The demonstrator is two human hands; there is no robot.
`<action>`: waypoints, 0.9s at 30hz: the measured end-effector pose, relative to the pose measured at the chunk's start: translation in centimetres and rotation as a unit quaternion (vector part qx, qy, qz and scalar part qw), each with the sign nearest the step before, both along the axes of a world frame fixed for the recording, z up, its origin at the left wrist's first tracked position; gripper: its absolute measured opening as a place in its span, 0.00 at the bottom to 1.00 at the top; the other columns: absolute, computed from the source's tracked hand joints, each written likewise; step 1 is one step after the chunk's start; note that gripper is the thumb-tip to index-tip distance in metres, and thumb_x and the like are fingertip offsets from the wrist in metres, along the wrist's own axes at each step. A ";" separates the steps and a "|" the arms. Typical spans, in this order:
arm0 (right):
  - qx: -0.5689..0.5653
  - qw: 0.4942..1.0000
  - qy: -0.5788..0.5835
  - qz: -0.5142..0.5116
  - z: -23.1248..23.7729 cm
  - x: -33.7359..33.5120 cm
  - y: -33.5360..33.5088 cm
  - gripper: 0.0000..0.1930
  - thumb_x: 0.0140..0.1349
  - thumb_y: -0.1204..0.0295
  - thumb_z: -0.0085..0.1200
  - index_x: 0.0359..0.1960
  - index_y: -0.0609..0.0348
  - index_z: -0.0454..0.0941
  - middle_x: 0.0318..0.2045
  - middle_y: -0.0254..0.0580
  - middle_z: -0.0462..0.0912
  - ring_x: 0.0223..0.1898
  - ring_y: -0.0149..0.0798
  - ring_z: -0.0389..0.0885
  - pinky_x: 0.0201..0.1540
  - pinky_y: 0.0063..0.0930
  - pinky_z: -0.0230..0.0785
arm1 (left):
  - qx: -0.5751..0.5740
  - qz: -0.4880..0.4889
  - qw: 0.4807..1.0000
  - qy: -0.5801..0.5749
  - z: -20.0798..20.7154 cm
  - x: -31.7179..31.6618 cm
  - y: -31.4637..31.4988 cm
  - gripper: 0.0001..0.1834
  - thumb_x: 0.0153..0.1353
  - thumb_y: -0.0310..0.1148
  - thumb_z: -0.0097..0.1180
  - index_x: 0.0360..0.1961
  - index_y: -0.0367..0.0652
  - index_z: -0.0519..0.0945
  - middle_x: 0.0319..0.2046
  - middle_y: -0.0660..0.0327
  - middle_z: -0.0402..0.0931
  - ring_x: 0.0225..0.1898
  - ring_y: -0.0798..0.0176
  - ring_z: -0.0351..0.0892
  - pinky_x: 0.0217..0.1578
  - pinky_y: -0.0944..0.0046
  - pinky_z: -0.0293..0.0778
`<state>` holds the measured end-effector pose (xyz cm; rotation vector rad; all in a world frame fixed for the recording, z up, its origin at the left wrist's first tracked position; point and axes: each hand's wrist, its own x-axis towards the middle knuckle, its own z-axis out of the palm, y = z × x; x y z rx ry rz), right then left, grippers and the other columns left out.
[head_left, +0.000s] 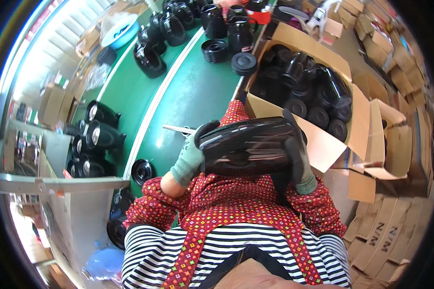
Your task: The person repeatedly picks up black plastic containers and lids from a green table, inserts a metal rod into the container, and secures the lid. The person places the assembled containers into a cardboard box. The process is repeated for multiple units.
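Glossy black vessel (pixel 246 147), held sideways between the gloved hands: the left hand (pixel 196 148) grasps its left end, the right hand (pixel 298 153) its right. Beyond the right hand stands an open carton (pixel 359 120) (filled with black discs (pixel 318 117) and shiny pieces (pixel 335 86)).

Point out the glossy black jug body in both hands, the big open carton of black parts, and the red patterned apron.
Glossy black jug body (pixel 248 144): head view, middle of its side.
Open carton (pixel 317 148): head view, near flap.
Red patterned apron (pixel 241 204): head view, bib.
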<state>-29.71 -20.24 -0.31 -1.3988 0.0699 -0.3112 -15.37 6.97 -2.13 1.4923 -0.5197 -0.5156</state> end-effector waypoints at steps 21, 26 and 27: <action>0.317 0.943 0.079 0.057 -3.5 3.4 -0.4 0.40 0.76 0.38 0.37 0.70 0.63 0.71 0.63 0.54 0.80 0.63 0.52 0.80 0.68 0.49 0.75 | 0.047 0.005 0.914 -0.402 5.9 -4.6 -3.1 0.34 0.38 0.46 0.86 0.48 0.47 0.87 0.72 0.34 0.64 0.72 0.29 0.66 0.69 0.38 0.64; 0.182 0.947 0.257 0.054 4.0 5.9 -5.5 0.35 0.66 0.48 0.56 0.66 0.63 0.78 0.58 0.50 0.85 0.59 0.46 0.83 0.70 0.41 0.71 | 0.001 -0.177 0.916 -0.361 0.5 -3.9 0.0 0.32 0.50 0.37 0.79 0.59 0.50 0.85 0.75 0.36 0.59 0.74 0.31 0.62 0.73 0.38 0.61; 0.048 0.965 0.227 0.123 3.4 7.3 -7.6 0.33 0.65 0.51 0.58 0.65 0.64 0.79 0.57 0.49 0.86 0.58 0.45 0.84 0.68 0.37 0.72 | 0.035 -0.174 0.924 -0.338 -0.8 -3.2 1.3 0.35 0.50 0.36 0.78 0.62 0.49 0.82 0.75 0.36 0.59 0.74 0.32 0.62 0.73 0.38 0.61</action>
